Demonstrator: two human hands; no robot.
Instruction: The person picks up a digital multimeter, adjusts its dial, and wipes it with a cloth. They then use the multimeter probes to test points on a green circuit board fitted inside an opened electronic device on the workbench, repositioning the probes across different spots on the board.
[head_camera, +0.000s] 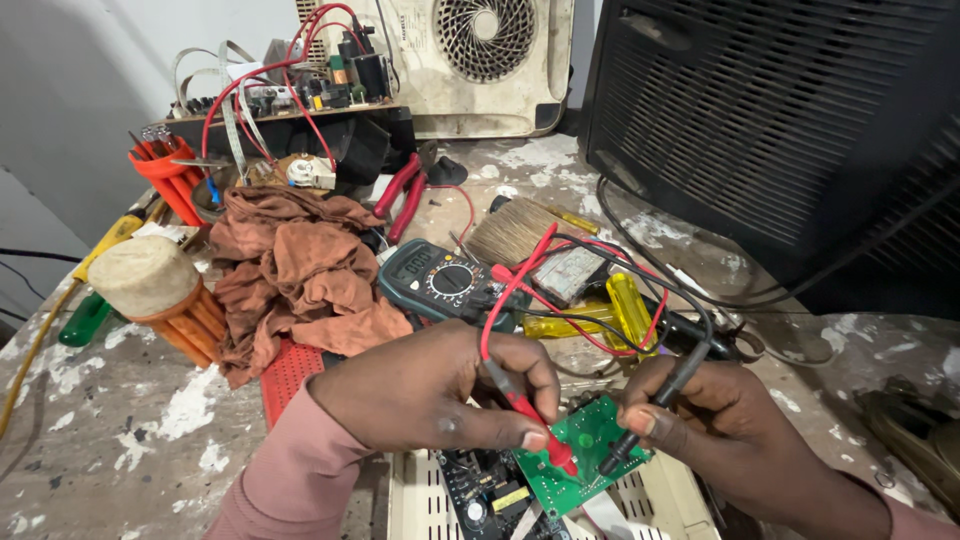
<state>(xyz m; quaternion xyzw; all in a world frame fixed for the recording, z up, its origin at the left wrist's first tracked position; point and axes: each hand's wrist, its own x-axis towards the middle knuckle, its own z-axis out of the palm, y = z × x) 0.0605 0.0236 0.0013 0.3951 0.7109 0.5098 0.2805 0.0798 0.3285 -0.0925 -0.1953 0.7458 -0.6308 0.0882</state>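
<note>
Head view. A small green circuit board (585, 450) is probed with two meter leads; it lies on a cream slotted housing (660, 500) at the near edge of the paint-flecked workbench (120, 430), between the two hands. The red probe (535, 425) is held in the left hand (430, 385), the black probe (640, 420) in the right hand (710, 415). Both tips are set down on the board, close together but apart.

For a sound reading, each tip should be kept on one solder point only, pressed lightly and held steady, with the two tips never bridged. The leads should be left slack so that no pull is passed to the tips. The digital multimeter (440, 280) stands just behind the hands, dial facing up, and can be read without the probes being lifted.

Grip. The left hand is closed around the red probe like a pen: thumb and forefinger are pinched near the tip, the remaining fingers curled under. The right hand is closed likewise on the black probe, fingers wrapped over its shaft. Neither hand is seen to touch the board itself.

Beside the meter lie a brown rag (300, 265), a paintbrush (515, 232) and yellow-handled screwdrivers (630, 310).
</note>
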